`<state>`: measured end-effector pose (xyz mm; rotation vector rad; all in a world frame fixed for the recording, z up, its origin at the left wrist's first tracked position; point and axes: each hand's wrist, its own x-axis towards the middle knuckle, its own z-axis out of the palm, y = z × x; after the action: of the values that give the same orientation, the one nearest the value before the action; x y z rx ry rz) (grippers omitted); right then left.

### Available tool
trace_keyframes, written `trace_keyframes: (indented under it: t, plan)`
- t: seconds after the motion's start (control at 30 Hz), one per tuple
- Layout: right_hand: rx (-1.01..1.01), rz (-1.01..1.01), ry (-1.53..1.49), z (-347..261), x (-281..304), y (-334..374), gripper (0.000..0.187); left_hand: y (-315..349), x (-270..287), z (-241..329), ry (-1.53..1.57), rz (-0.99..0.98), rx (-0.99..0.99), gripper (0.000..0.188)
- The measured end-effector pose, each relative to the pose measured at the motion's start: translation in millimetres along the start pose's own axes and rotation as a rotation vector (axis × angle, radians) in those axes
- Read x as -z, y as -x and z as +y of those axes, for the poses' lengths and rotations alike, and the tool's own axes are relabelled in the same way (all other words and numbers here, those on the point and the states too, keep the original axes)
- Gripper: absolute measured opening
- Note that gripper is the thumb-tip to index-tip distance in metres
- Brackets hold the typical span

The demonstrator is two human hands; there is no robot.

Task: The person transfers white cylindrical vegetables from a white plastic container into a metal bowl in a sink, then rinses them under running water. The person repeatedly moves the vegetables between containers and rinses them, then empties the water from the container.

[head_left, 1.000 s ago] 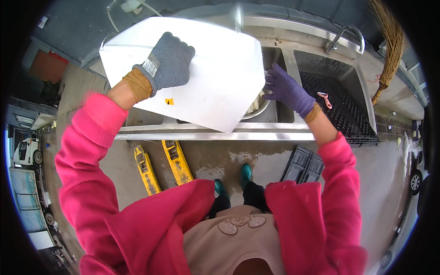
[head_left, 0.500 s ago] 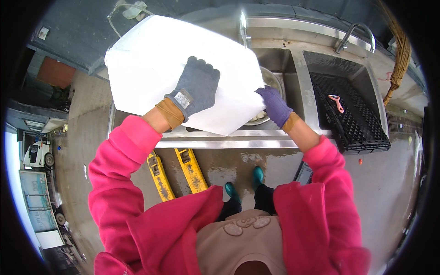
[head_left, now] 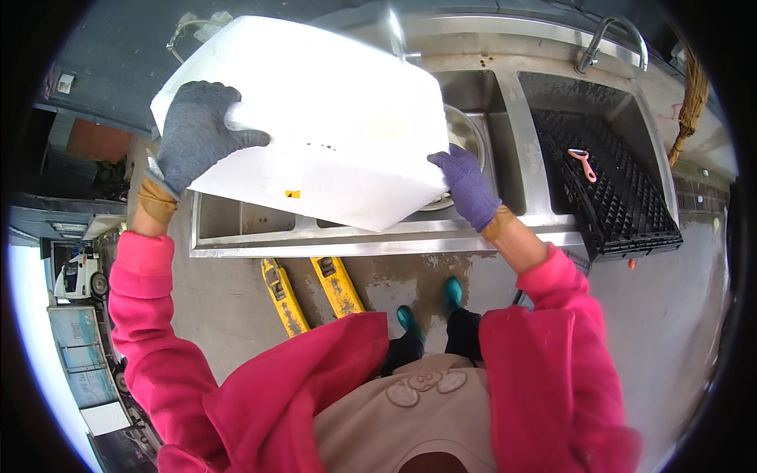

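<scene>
A large white board (head_left: 339,118), with a few dark specks and a small yellow patch near its lower edge, lies tilted across the left part of the steel sink. My right hand (head_left: 467,185), in a purple glove, grips its right edge. On the board's left part rests my left hand (head_left: 201,130) in a grey glove, thumb apart from the fingers. Partly hidden behind the board's right edge is a round metal bowl (head_left: 471,134) in the middle basin; what it contains is mostly covered. Strong glare washes out much of the board's surface.
A black plastic crate (head_left: 623,189) sits tilted in the right basin with a pink peeler (head_left: 583,164) on it. Behind stands a curved faucet (head_left: 611,43). Two yellow pallet-jack forks (head_left: 337,285) lie on the wet floor below the sink. A straw broom (head_left: 691,106) leans at right.
My left hand has moved left across the board, from a fist near its middle to spread fingers at its left part. The right hand keeps its hold; the board has shifted slightly left.
</scene>
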<state>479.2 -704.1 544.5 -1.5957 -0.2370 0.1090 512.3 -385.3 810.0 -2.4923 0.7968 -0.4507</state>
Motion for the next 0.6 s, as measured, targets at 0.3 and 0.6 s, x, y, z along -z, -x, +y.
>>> trace_keyframes:
  t: [0.3,0.6]
  plan:
    - [0.193,-0.091,-0.16,-10.1,-71.4,-10.9,0.031,0.5,73.2,-35.8,-0.023,-0.078,0.071,0.061]
    - [-0.173,-0.18,-0.631,18.6,-132.8,-41.0,0.034,0.3,59.2,-53.3,-0.104,-0.207,0.083,0.063]
